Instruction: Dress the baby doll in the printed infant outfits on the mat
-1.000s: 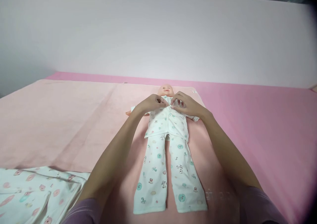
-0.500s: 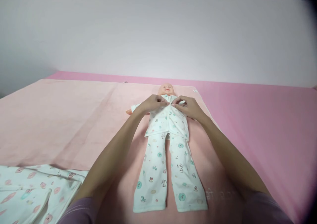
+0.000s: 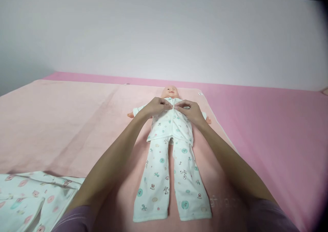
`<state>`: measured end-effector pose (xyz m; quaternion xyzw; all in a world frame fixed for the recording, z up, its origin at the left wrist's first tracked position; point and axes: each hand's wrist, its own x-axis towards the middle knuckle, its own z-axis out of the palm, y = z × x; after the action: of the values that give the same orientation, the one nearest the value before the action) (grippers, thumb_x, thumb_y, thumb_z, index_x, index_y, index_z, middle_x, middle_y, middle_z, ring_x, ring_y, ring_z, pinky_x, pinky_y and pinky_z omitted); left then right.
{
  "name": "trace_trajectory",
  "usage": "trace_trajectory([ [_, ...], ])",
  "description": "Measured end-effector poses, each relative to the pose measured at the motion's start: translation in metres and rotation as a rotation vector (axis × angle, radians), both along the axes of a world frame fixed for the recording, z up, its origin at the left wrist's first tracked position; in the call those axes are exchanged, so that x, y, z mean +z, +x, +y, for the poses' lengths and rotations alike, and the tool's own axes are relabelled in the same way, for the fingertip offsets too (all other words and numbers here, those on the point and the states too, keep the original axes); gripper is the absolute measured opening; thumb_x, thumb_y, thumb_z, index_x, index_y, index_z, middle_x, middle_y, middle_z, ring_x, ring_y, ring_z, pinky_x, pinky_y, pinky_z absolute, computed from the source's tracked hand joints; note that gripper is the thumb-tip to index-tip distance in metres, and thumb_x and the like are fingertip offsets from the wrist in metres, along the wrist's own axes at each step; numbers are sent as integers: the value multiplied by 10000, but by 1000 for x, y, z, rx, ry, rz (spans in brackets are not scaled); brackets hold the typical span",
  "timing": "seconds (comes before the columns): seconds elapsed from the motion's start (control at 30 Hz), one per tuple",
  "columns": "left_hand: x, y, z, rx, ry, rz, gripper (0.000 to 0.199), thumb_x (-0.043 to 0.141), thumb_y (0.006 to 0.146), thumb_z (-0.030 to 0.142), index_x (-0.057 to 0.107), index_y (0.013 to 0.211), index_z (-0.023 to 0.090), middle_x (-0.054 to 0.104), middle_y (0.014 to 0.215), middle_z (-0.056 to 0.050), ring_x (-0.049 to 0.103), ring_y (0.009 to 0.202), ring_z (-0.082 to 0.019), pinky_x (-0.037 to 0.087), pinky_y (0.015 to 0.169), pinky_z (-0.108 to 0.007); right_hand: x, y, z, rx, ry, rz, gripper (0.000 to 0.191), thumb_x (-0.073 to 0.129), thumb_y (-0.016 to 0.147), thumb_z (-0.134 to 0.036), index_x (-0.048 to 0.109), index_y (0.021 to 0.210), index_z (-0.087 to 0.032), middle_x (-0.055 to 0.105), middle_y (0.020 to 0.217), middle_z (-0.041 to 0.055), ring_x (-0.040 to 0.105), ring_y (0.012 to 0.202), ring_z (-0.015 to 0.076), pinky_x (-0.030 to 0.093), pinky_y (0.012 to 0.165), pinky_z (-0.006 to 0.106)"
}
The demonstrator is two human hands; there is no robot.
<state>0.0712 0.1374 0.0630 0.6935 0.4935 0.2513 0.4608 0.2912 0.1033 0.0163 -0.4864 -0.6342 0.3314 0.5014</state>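
Note:
A baby doll point(image 3: 170, 91) lies on its back, head away from me, dressed in a white patterned shirt point(image 3: 169, 127) and matching trousers point(image 3: 155, 180). At the shirt's front opening, on the upper chest, my left hand point(image 3: 157, 107) pinches the fabric edge. My right hand point(image 3: 191, 111) pinches the other side of the same opening, its fingertips almost meeting the left ones. Below my fingers, a button point(image 3: 174, 116) shows on the shirt front. Whatever tiny part sits between the fingertips is hidden. Both doll hands stick out of the sleeves.
Under the doll is a light pink blanket point(image 3: 77, 122) on a brighter pink surface point(image 3: 271, 129). A folded white patterned cloth point(image 3: 51, 194) lies at the lower left. A pale wall point(image 3: 164, 33) rises behind.
The whole view has shifted slightly, so the doll appears a bit further left. My right hand has turned a little, and the doll's hand beside it now shows. Both hands stay at the opening.

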Motion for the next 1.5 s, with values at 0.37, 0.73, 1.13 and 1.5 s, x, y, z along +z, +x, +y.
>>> trace_trajectory([
  [0.37, 15, 6, -16, 50, -73, -41, 86, 750, 782, 258, 754, 748, 179, 570, 667, 1, 443, 598, -112, 320, 553, -256, 5, -5, -7, -72, 66, -6, 340, 900, 771, -510, 779, 940, -240, 822, 1016, 58, 771, 999, 256, 624, 876, 386],
  [0.73, -2, 5, -9, 25, -121, -191, 174, 825, 747, 329, 749, 761, 173, 591, 646, -8, 496, 604, -130, 332, 574, -277, 4, -3, -3, 16, 92, -100, 274, 831, 852, -520, 866, 1010, -298, 817, 1135, 43, 730, 1095, 281, 576, 866, 404],
  [1.13, -10, 16, -12, 69, 8, -122, 321, 779, 801, 453, 672, 671, 180, 420, 580, 21, 356, 557, -104, 244, 560, -283, -1, -2, 2, -37, 141, -166, 418, 866, 786, -599, 772, 990, -246, 720, 1108, 68, 646, 881, 206, 538, 782, 359],
  [1.5, -4, 15, -13, 101, -138, -217, 359, 859, 810, 444, 659, 674, 180, 529, 587, 16, 490, 564, -118, 344, 582, -277, -1, 9, 7, 72, 26, -16, 370, 847, 796, -583, 798, 926, -240, 784, 965, 50, 709, 938, 235, 568, 872, 378],
])
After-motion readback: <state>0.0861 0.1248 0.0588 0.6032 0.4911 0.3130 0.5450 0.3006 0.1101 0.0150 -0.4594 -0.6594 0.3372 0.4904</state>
